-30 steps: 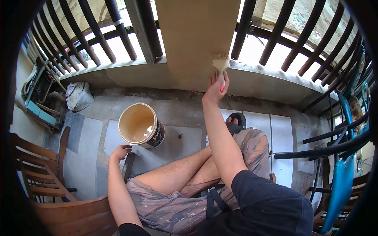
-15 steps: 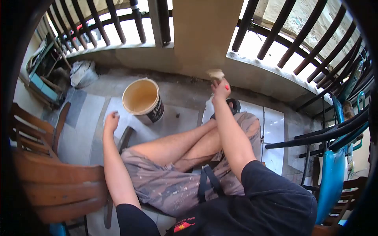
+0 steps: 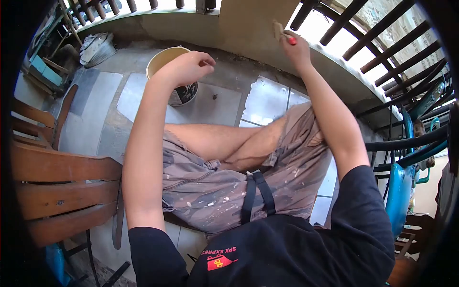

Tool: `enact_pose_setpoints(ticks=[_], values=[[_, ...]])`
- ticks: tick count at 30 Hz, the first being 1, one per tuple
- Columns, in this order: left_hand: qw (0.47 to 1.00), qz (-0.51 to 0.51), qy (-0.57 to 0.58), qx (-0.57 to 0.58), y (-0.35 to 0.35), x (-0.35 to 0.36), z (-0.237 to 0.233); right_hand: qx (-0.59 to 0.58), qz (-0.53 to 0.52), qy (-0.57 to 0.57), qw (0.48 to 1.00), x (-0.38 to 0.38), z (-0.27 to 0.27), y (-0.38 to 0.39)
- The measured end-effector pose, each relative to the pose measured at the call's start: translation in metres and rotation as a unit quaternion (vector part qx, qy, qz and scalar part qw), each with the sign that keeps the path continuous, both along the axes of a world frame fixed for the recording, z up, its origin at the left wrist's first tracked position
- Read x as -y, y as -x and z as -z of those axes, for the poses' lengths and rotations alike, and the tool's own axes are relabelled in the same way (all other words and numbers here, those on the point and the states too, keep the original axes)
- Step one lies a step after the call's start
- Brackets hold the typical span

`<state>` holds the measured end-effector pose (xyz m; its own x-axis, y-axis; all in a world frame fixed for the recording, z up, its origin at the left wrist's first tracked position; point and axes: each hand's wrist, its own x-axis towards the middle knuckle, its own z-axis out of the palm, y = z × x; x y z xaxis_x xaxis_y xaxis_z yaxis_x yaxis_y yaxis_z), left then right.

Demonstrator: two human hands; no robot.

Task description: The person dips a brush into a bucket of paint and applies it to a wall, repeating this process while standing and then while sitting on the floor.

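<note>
My right hand (image 3: 297,51) is raised in front of the beige wall pillar (image 3: 253,31), its fingers closed around a paintbrush (image 3: 277,30). The brush has pale bristles, and a bit of red handle shows at my fingers. My left hand (image 3: 189,67) hangs over the near rim of a paint bucket (image 3: 161,59), with fingers loosely bent and nothing in them. The bucket has a cream inner wall and a dark label; my left hand and forearm hide part of it.
I sit cross-legged on a tiled floor (image 3: 107,95). A wooden chair (image 3: 67,165) is close on my left, and blue and black chair frames (image 3: 401,191) crowd my right. Dark window bars (image 3: 377,36) run along the low wall. A whitish bundle (image 3: 97,49) lies at back left.
My right hand has lifted the paintbrush from low by the wall up to the pillar's right side. My left hand has come rightward from beside the bucket to over it. The view has tilted down.
</note>
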<state>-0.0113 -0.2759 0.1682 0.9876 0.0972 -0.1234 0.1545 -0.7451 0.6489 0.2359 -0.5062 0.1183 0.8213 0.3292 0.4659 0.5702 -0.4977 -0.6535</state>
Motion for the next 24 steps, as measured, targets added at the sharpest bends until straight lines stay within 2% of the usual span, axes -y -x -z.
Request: enact_pose_setpoints(ticks=[1, 2, 4, 6, 7, 8, 10, 11, 13, 14, 16, 18, 20, 22, 24], values=[[0.999, 0.006, 0.025, -0.026, -0.009, -0.002, 0.006, 0.197, -0.019, 0.161, 0.967, -0.007, -0.003, -0.004], [0.999, 0.006, 0.024, -0.024, -0.015, 0.0, 0.014, 0.199, -0.018, 0.16, 0.967, -0.013, 0.002, -0.007], [0.995, -0.042, 0.084, 0.045, -0.019, 0.008, 0.04, 0.251, -0.088, 0.264, 0.927, -0.025, 0.024, -0.004], [0.992, -0.08, 0.076, 0.067, -0.015, 0.01, 0.095, 0.273, -0.085, 0.286, 0.914, -0.037, 0.045, 0.002], [0.997, -0.014, -0.041, -0.067, -0.015, 0.006, 0.117, 0.286, -0.065, 0.305, 0.906, -0.044, 0.058, -0.002], [0.966, 0.051, -0.156, -0.2, -0.015, 0.003, 0.131, 0.288, -0.064, 0.304, 0.906, -0.049, 0.062, -0.007], [0.908, 0.116, -0.193, -0.353, -0.016, -0.001, 0.149, 0.352, -0.054, 0.288, 0.889, -0.059, 0.066, -0.012], [0.907, 0.113, -0.192, -0.356, -0.017, -0.002, 0.154, 0.35, -0.057, 0.287, 0.89, -0.068, 0.059, -0.012], [0.936, 0.089, -0.148, -0.308, -0.026, -0.005, 0.159, 0.436, -0.072, 0.229, 0.867, -0.094, 0.039, -0.016], [0.935, 0.088, -0.149, -0.308, -0.033, -0.005, 0.154, 0.437, -0.072, 0.227, 0.868, -0.108, 0.029, -0.018], [0.949, 0.036, -0.165, -0.266, -0.045, -0.002, 0.148, 0.495, -0.055, 0.25, 0.831, -0.132, 0.019, -0.023], [0.96, 0.035, -0.163, -0.225, -0.053, -0.001, 0.152, 0.469, -0.052, 0.301, 0.829, -0.148, 0.032, -0.037], [0.981, 0.027, -0.105, -0.159, -0.052, -0.002, 0.152, 0.446, -0.048, 0.35, 0.822, -0.15, 0.056, -0.047], [0.976, 0.042, -0.118, -0.178, -0.049, -0.008, 0.155, 0.41, -0.077, 0.369, 0.831, -0.145, 0.097, -0.047], [0.927, 0.084, -0.199, -0.306, -0.046, -0.016, 0.161, 0.322, -0.102, 0.408, 0.848, -0.134, 0.139, -0.041]])
